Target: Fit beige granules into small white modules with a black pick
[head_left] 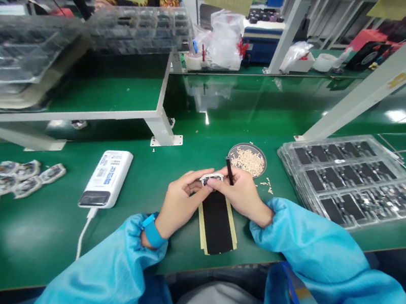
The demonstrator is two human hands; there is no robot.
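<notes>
Both hands meet above a black mat (218, 224) edged with yellowish tape. My left hand (181, 197) is closed, pinching a small white-rimmed oval part (211, 178) with dark, electronic-looking insides. Against the part's other side rest the fingertips of my right hand (241, 191), also closed. A slim black stick-shaped tool (229, 169) is held in that hand and points up and away; its lower end is hidden by the fingers. Just beyond the hands, a round dark dish (264, 159) carries a heap of tiny beige pieces (247, 160).
Similar white-rimmed parts (16, 177) lie at the left, near a white power bank (106, 178) with a cable (82, 235). Stacked clear trays (356, 179) of dark components stand at the right. A raised shelf (120, 87) and a slanted white post (376, 79) rise from the green bench.
</notes>
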